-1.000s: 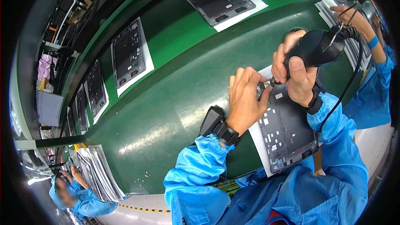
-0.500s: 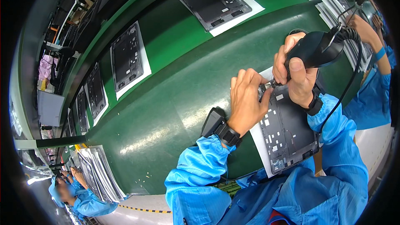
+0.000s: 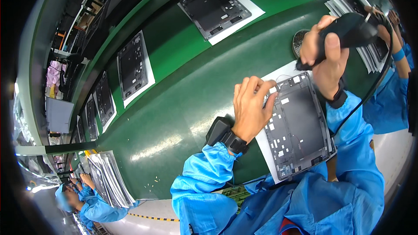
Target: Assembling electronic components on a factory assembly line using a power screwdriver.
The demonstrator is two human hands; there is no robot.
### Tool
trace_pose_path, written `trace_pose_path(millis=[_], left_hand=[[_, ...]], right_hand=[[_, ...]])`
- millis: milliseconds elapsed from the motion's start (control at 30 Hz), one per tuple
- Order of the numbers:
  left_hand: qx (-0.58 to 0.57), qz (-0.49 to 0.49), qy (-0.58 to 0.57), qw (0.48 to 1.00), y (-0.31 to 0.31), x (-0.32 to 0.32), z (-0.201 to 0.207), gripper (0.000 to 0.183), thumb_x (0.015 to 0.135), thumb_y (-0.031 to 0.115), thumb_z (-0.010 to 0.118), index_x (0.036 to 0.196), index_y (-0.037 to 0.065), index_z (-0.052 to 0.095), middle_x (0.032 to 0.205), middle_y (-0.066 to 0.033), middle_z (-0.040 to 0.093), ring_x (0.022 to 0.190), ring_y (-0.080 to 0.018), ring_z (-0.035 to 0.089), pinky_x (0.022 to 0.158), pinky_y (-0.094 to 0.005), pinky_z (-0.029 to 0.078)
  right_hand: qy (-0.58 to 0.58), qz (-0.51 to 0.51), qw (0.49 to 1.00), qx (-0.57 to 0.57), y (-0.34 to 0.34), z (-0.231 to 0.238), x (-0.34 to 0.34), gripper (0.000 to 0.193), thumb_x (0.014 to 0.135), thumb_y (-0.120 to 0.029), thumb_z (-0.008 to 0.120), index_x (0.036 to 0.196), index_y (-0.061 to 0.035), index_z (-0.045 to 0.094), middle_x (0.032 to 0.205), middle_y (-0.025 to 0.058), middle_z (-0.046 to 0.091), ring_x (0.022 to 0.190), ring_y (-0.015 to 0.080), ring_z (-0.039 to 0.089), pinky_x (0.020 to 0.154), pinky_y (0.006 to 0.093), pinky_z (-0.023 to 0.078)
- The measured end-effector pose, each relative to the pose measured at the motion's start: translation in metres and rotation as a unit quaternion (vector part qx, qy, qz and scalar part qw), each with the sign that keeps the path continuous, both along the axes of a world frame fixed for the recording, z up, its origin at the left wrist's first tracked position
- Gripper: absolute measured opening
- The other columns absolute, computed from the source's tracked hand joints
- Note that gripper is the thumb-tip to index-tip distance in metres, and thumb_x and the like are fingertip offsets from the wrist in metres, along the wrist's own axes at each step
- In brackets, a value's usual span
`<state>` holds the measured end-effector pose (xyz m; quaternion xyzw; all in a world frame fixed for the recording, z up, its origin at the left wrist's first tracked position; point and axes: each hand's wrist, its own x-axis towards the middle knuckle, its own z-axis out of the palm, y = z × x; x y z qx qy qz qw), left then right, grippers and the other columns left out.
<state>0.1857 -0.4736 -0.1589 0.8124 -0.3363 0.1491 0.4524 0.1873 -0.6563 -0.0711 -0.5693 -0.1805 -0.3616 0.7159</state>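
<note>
In front of me a flat black device housing (image 3: 311,117) with small white pads lies on a white sheet (image 3: 268,159). My right hand (image 3: 328,56) is wrapped round a black electric screwdriver (image 3: 346,37) with a cord. It is raised over the housing's far right side, blurred by motion, with the tool's lower end near a round dish of small parts (image 3: 299,42). At the housing's far left corner is my left hand (image 3: 252,109). Its fingers are bent, thumb and forefinger apart, and I see nothing held between them.
Similar housings (image 3: 215,8) on white sheets line the green strip beyond my bench (image 3: 174,126). Stacks of sheets stand at the far right (image 3: 370,56) and lower left (image 3: 111,178). Co-workers in blue sit at the right (image 3: 387,104) and lower left (image 3: 98,206). A cord hangs beside my right arm.
My right hand has lifted the screwdriver off the housing's far left corner and moved it up and right. My left fingers have come away from the tool's tip and parted.
</note>
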Motion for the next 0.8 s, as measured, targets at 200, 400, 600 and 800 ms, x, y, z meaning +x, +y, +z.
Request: trace_pose_path(millis=[200, 400, 600, 800], left_hand=[[0.1, -0.007, -0.151, 0.983, -0.002, -0.004, 0.001, 0.03, 0.076, 0.007, 0.081, 0.105, 0.014, 0.077, 0.1, -0.0042, 0.063, 0.089, -0.024, 0.06, 0.074, -0.0368, 0.045], [0.164, -0.008, -0.165, 0.973, 0.001, -0.01, 0.009, 0.032, 0.078, 0.009, 0.081, 0.11, 0.011, 0.076, 0.108, -0.005, 0.066, 0.092, -0.0249, 0.062, 0.076, -0.0379, 0.049], [0.148, -0.012, -0.193, 0.97, -0.003, -0.008, 0.005, 0.032, 0.077, 0.01, 0.082, 0.109, 0.009, 0.075, 0.106, -0.005, 0.068, 0.093, -0.0245, 0.064, 0.076, -0.0381, 0.05], [0.141, -0.006, -0.193, 0.971, -0.004, -0.008, 0.005, 0.032, 0.076, 0.009, 0.083, 0.107, 0.008, 0.075, 0.107, -0.005, 0.068, 0.093, -0.024, 0.064, 0.076, -0.0381, 0.05]], right_hand=[[0.01, -0.061, 0.998, -0.026, -0.074, 0.003, -0.001, 0.03, 0.107, -0.029, 0.055, 0.113, 0.0002, 0.053, 0.068, 0.0033, 0.052, 0.052, 0.0093, 0.047, 0.05, 0.0259, 0.043], [0.051, -0.054, 0.997, -0.029, -0.085, -0.007, 0.003, 0.029, 0.105, -0.029, 0.057, 0.114, -0.003, 0.049, 0.07, 0.0051, 0.052, 0.052, 0.0104, 0.047, 0.049, 0.0255, 0.042], [0.056, -0.039, 0.998, -0.008, -0.088, -0.008, 0.005, 0.023, 0.104, -0.024, 0.061, 0.106, -0.002, 0.053, 0.065, 0.0018, 0.052, 0.05, 0.0079, 0.046, 0.049, 0.0249, 0.041], [0.057, -0.034, 0.998, -0.007, -0.082, -0.009, 0.007, 0.023, 0.105, -0.023, 0.06, 0.106, -0.0016, 0.053, 0.065, 0.0015, 0.052, 0.05, 0.0077, 0.046, 0.049, 0.0246, 0.041]])
